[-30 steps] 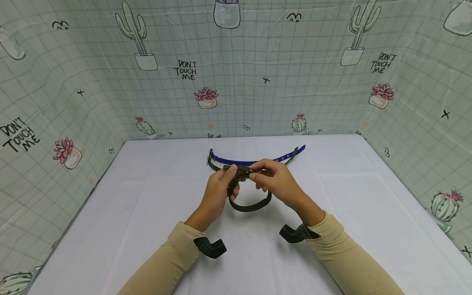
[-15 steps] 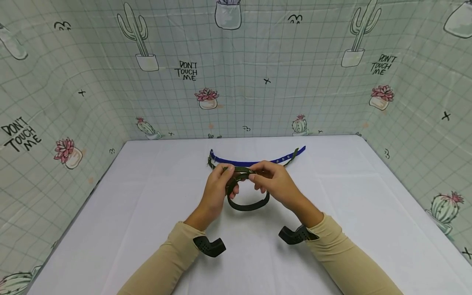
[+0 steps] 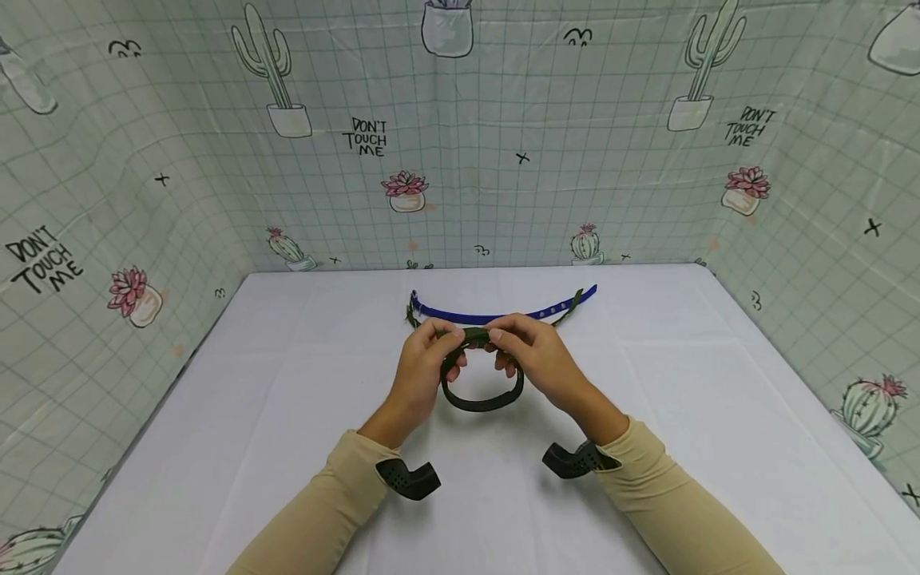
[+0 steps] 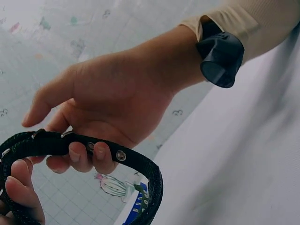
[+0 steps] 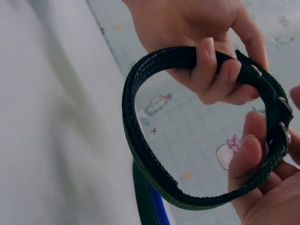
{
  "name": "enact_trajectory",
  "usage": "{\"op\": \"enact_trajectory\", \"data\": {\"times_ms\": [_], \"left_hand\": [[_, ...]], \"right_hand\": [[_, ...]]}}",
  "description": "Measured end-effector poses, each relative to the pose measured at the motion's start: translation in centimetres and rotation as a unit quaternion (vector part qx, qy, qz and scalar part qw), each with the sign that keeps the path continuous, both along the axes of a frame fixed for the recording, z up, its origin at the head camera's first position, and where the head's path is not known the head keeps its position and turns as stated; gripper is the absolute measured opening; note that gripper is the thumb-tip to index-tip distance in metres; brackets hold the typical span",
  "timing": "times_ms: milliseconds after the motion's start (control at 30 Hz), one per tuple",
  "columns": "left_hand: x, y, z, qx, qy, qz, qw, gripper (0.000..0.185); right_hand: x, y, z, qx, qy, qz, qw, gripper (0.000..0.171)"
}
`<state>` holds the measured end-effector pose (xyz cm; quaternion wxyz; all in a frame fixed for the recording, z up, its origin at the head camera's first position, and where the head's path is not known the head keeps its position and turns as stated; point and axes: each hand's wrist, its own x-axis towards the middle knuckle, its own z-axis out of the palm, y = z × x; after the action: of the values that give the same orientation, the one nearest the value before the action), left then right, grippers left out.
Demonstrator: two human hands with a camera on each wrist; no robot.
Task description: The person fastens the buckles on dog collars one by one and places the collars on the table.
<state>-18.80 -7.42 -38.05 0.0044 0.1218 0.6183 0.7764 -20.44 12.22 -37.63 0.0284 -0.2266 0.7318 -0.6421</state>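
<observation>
White table [image 3: 287, 415], walled on three sides by cactus-print sheeting [image 3: 216, 160]. Both hands raised above table centre, holding one dark green collar [image 3: 480, 399] bent into a loop. Left hand [image 3: 420, 371] pinches the strap near its buckle end; right hand [image 3: 535, 359] fingers curled round the strap beside it. Blue collar [image 3: 496, 313] lies flat on the table just behind the hands.

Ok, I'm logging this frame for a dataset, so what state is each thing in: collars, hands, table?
Dark green woven collar: bent into a closed loop, lifted off the table, held at its top by both hands.
Left hand: fingers curled round the loop.
Right hand: pinching the loop.
Blue strap collar: lying flat, unbuckled.
Second green strap: lying beside it.
White-covered table: bearing both straps.
</observation>
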Motion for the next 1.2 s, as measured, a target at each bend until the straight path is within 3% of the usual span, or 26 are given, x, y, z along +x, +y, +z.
{"op": "enact_trajectory", "data": {"times_ms": [467, 800, 1000, 1200], "left_hand": [[-0.05, -0.21, 0.18, -0.054, 0.021, -0.003, 0.9983, 0.019], [-0.45, -0.61, 0.05, -0.116, 0.027, -0.017, 0.9928, 0.033], [-0.41, -0.66, 0.00, -0.125, 0.024, -0.015, 0.9917, 0.032], [-0.25, -0.55, 0.03, -0.126, 0.025, -0.002, 0.9917, 0.033]], "right_hand": [[0.13, -0.17, 0.09, -0.035, 0.004, -0.041, 0.999, 0.022], [0.05, -0.02, -0.02, -0.085, -0.033, -0.082, 0.992, 0.026], [-0.01, -0.14, -0.10, -0.108, -0.028, -0.082, 0.990, 0.026], [0.00, -0.30, -0.21, -0.099, -0.022, -0.056, 0.993, 0.025]]}}
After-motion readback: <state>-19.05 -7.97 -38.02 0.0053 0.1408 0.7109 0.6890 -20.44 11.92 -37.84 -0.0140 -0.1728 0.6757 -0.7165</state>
